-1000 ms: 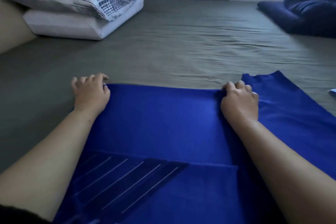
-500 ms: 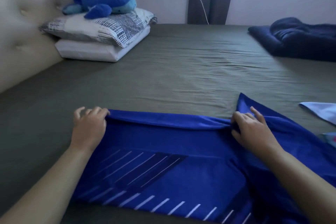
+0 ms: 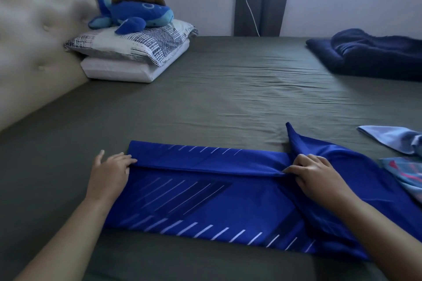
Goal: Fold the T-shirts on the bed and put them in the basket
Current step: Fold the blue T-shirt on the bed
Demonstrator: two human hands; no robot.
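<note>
your left hand (image 3: 109, 174) and right hand (image 3: 312, 172) both pinching the shirt (image 3: 205, 198) fold, lower middle of frame, on the bed (image 3: 228, 98)

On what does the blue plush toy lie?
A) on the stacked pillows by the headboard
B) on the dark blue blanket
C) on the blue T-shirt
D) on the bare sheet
A: the blue plush toy lies on top of the patterned pillow, which is stacked on a white pillow beside the headboard.
</note>
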